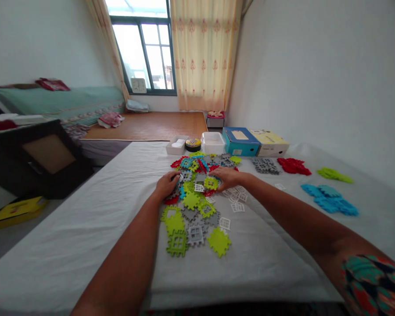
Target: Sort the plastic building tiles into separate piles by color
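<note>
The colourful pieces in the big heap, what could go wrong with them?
The right hand is at the colourful heap, with loose white window pieces close by, so it might knock some away. The blue pile lies out past the right forearm, so a wide swing could scatter it. The left hand is at the heap's other side; a hard push might spread pieces about.

Patterned sleeve in teal, red, black

Room was pretty bright, plain white walls
Tons of daylight came through a dark-framed window, with patterned yellow curtains either side. A low bed with a brown top sat below it, and a dark cabinet stood left, on grey floor.
</note>
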A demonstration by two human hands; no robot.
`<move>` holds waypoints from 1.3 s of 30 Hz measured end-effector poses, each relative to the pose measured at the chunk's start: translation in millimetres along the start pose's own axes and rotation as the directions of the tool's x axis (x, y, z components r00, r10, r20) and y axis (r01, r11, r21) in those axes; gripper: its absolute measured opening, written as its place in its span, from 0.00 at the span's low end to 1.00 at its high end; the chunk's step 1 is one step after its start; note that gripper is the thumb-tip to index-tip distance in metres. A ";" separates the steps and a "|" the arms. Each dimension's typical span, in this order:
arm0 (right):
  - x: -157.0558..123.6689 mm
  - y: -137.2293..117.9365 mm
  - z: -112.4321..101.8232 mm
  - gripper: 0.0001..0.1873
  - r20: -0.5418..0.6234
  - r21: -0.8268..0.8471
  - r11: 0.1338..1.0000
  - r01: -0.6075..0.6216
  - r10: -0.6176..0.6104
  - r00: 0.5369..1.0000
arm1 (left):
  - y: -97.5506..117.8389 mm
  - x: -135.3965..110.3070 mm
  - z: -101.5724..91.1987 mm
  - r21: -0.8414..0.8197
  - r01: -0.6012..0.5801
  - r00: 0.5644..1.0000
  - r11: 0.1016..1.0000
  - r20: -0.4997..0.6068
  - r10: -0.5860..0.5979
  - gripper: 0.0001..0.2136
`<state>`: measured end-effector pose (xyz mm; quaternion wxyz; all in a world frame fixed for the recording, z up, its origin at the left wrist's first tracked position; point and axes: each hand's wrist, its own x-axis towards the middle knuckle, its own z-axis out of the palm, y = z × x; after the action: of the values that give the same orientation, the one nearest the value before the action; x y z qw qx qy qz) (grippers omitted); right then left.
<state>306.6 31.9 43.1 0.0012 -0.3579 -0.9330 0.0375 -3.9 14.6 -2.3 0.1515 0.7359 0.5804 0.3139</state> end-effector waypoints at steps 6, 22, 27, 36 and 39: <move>-16.3 -10.1 -14.5 0.43 -0.276 0.042 0.993 0.115 -0.099 0.956 | -0.2 0.8 0.6 0.022 -0.001 1.000 1.000 -0.001 0.001 0.19; -76.1 -21.3 -24.5 0.48 -0.330 -0.137 0.990 -0.039 -0.009 0.944 | -5.9 2.6 1.5 0.039 -0.018 1.000 0.999 -0.003 0.018 0.20; -82.2 -16.0 -19.1 0.48 -0.325 -0.027 0.994 -0.107 0.093 0.941 | -3.9 2.2 0.2 0.032 -0.018 1.000 0.999 0.000 0.018 0.21; -106.4 -11.1 2.0 0.37 -0.382 0.183 0.982 -0.049 0.117 0.917 | -2.4 2.8 -1.7 0.027 0.006 1.000 1.000 0.010 -0.006 0.21; -120.8 -13.2 9.4 0.32 -0.386 0.232 0.972 0.050 0.044 0.921 | -0.7 2.3 -3.1 0.026 -0.001 1.000 1.000 0.014 0.001 0.22</move>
<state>387.4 -59.2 37.7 0.2288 -0.3540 -0.9036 0.0769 -6.1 16.5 0.3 0.1458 0.7402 0.5832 0.3013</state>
